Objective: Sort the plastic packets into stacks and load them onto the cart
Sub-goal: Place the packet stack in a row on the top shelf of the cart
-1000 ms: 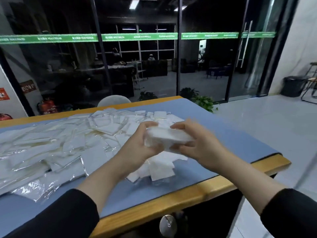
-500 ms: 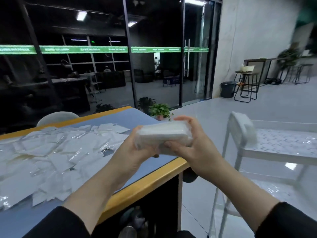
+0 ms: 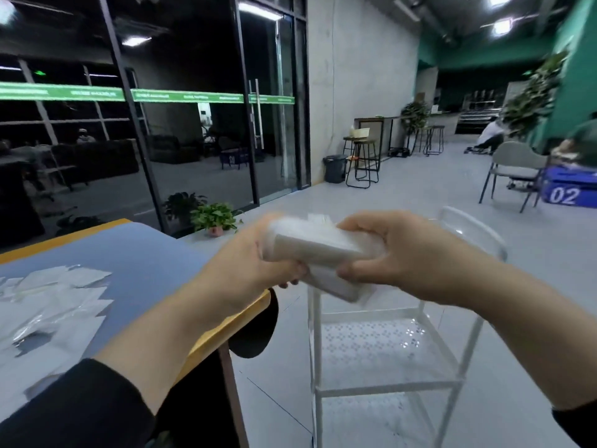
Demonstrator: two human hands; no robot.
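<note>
Head view: both hands hold one stack of plastic packets (image 3: 318,250) in the air, past the table's right end and above the white cart (image 3: 387,337). Left hand (image 3: 255,263) curls round the stack's near-left end, thumb under; right hand (image 3: 397,253) clamps the far-right end, fingers over the top. A second ago the same stack was over the table's near edge, above the loose packets (image 3: 55,305); half a second ago it was at the right corner. Now it has cleared the table (image 3: 155,253). Judgement: stacking for this batch is done, loading is in hand, with the set-down not yet made. Stack's long axis runs left to right, right end tipped slightly down towards the cart's perforated upper shelf. Edges blurred by motion.
</note>
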